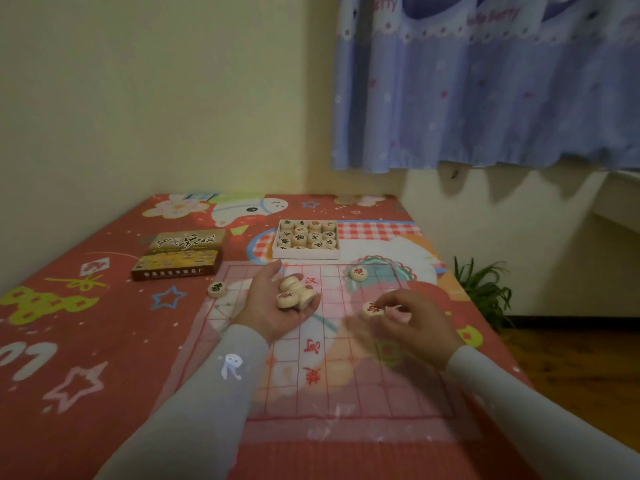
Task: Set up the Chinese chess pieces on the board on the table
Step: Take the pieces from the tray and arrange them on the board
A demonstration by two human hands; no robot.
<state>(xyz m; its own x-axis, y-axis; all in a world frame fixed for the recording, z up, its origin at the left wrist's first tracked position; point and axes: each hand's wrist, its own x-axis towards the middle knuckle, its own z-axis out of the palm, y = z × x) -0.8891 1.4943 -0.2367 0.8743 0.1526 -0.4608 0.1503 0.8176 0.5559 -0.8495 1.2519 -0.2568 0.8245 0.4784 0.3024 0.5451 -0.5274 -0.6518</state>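
The table point(86, 341), under its busy red cartoon cloth, is carrying everything, and the thin see-through board point(311, 393) is lying flat across its near right part, red grid faint against the print beneath. That is making the crossings hard to read, so each piece needs lining up by the grid lines, not the cartoon shapes. The left hand point(277, 306) is cupping a small heap of wooden pieces point(294, 294) palm-up over the board's far left; keeping that palm level is mattering, since a tilt could send them rolling. The right hand point(412, 320) is pinching one red-marked piece point(372, 309) between fingertips just above or on the board's right half; motion blur is leaving the contact unclear. Lowering it straight and letting go cleanly should be avoiding any drag on the light sheet.

One red piece point(359, 272) is sitting on the board's far right. A dark-marked piece point(217, 288) is lying just off the left edge. Behind the board, the white tray point(306, 252) is holding many more pieces, and the brown box point(180, 252) is resting left of it, both well out of the way.
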